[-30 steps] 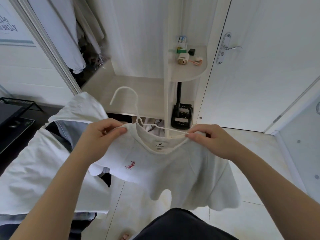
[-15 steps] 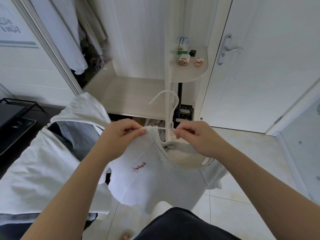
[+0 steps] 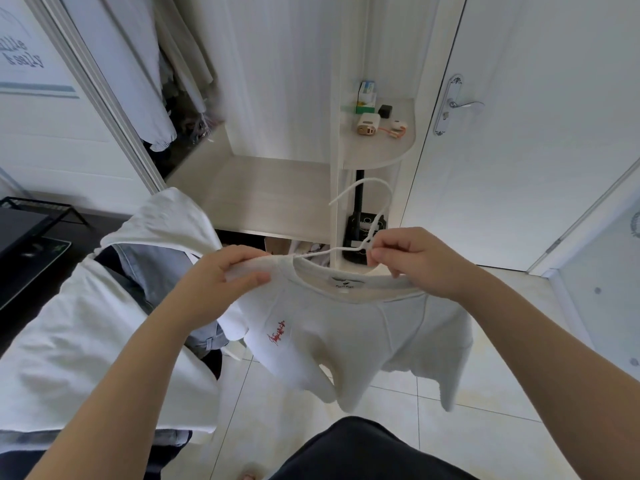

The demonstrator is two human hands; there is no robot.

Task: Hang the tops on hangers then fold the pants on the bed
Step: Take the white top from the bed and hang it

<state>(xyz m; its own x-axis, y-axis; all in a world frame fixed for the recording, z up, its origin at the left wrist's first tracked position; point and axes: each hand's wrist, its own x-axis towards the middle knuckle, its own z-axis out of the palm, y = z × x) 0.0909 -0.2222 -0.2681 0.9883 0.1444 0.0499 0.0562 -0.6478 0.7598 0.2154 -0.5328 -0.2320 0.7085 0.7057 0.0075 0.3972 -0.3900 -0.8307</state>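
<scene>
Left hand (image 3: 221, 271): thumb and curled fingers pinch the shoulder of the white T-shirt (image 3: 349, 327).
Right hand (image 3: 415, 261): fingertips pinch the white hanger (image 3: 347, 192) at the base of its hook, just above the collar.
T-shirt: held in the air between both hands, facing the open wardrobe (image 3: 138, 64), with the hanger through its neck.
Done: this top looks almost seated on the hanger.
Left: settle the shoulder and hang it up. A white garment (image 3: 104, 323) and a denim garment (image 3: 149, 261) lie heaped at the left, apparently untouched, so folding has likely not begun.
</scene>
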